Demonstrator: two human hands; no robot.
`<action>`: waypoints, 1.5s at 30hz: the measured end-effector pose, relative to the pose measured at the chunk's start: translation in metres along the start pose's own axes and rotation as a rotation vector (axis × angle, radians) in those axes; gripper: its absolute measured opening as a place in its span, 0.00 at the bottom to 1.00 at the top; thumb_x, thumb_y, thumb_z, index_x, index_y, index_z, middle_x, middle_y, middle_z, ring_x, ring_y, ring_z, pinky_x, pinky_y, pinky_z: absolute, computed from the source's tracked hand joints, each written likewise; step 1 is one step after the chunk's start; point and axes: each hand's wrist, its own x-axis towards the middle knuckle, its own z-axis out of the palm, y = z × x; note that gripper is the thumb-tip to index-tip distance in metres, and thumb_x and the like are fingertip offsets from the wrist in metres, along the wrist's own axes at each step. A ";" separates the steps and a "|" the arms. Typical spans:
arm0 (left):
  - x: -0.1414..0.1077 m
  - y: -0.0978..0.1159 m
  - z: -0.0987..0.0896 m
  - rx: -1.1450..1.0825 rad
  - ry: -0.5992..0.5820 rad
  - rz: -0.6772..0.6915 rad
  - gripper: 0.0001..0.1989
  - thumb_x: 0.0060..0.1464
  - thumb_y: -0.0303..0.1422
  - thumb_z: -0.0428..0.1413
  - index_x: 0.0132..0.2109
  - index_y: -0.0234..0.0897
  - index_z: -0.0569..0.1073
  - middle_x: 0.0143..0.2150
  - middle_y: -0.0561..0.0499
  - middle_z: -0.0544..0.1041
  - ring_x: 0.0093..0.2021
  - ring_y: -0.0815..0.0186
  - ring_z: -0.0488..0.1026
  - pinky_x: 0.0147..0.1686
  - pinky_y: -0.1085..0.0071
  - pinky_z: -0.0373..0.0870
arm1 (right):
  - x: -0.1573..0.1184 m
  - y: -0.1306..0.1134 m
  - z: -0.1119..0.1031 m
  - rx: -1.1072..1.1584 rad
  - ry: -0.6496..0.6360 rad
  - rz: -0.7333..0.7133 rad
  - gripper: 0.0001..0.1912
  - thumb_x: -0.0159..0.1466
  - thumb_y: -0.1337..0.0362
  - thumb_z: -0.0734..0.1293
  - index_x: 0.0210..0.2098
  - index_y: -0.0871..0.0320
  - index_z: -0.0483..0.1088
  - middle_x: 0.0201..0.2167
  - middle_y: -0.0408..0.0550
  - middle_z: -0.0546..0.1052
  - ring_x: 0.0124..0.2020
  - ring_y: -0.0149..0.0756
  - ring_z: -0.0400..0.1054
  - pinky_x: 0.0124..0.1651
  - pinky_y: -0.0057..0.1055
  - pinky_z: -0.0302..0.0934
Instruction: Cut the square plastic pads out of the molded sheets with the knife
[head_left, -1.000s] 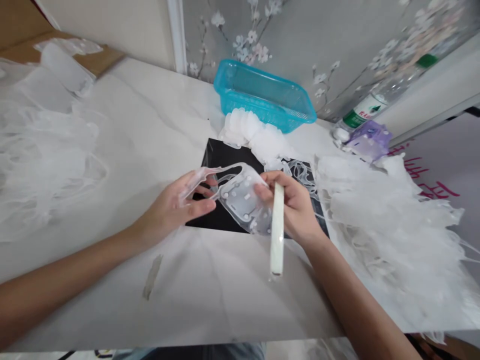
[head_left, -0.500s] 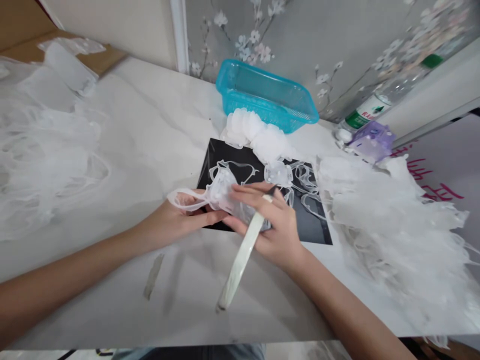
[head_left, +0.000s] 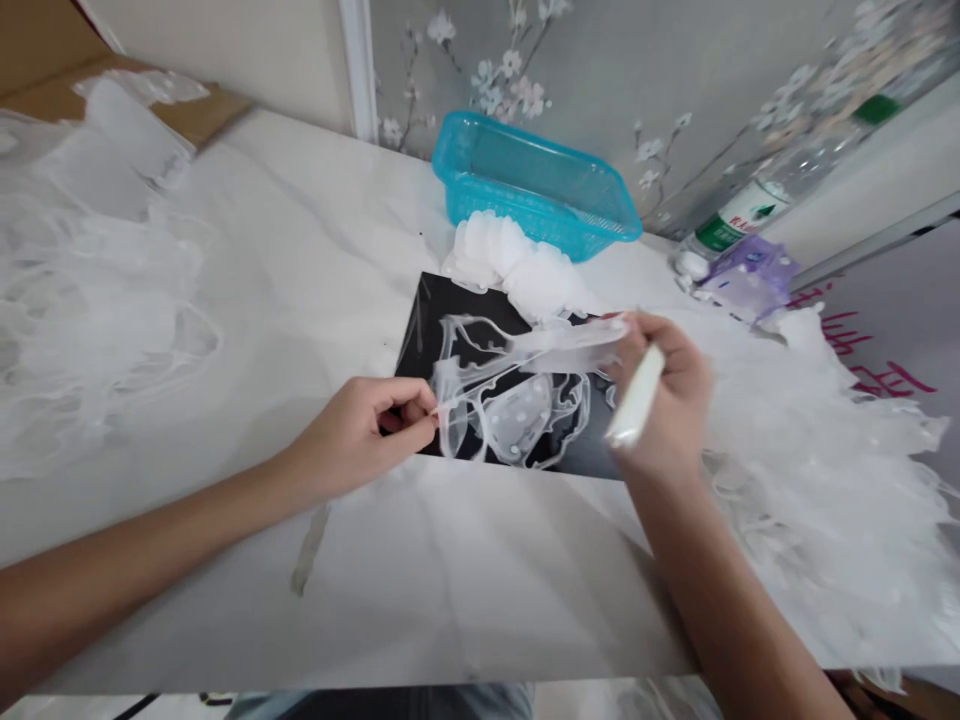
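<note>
My left hand (head_left: 394, 420) pinches one end of a translucent white plastic frame (head_left: 452, 405) at the left edge of the black mat (head_left: 600, 450). The frame stretches rightward over the mat. My right hand (head_left: 664, 390), blurred, closes on its other end and also holds a pale-handled tool (head_left: 637, 395), whose tip is hidden. Between the hands, a clear piece with white dots (head_left: 517, 418) lies on the mat among thin curled strips.
Overlapping white pieces (head_left: 517, 265) lie behind the mat, in front of a blue basket (head_left: 540, 185). Translucent scraps are heaped at left (head_left: 90, 300) and right (head_left: 832, 480). A bottle (head_left: 750, 215) and purple packet (head_left: 757, 270) stand back right.
My right hand has moved right and up, away from my left hand, pulling the plastic out between them. The tool has swung with it. The dotted piece now shows on the mat.
</note>
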 end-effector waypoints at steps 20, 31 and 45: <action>0.002 -0.001 -0.002 -0.590 0.240 -0.016 0.11 0.53 0.35 0.48 0.25 0.39 0.58 0.26 0.55 0.65 0.28 0.70 0.63 0.29 0.74 0.63 | 0.003 0.025 0.007 -0.583 -0.479 -0.519 0.15 0.64 0.61 0.60 0.46 0.59 0.70 0.47 0.56 0.75 0.52 0.45 0.65 0.54 0.46 0.59; 0.000 -0.002 0.003 -0.276 0.409 0.011 0.11 0.47 0.28 0.57 0.34 0.40 0.60 0.35 0.56 0.66 0.37 0.70 0.69 0.34 0.76 0.66 | -0.035 0.008 0.031 -0.070 -0.622 -0.183 0.03 0.56 0.70 0.63 0.27 0.56 0.66 0.34 0.46 0.76 0.39 0.37 0.71 0.39 0.33 0.65; -0.003 0.005 0.000 -0.257 0.069 -0.113 0.15 0.50 0.44 0.57 0.26 0.37 0.76 0.22 0.52 0.76 0.23 0.70 0.70 0.23 0.76 0.67 | -0.033 0.001 0.025 0.310 -0.479 0.138 0.14 0.56 0.60 0.67 0.25 0.55 0.55 0.34 0.45 0.69 0.29 0.29 0.63 0.28 0.26 0.57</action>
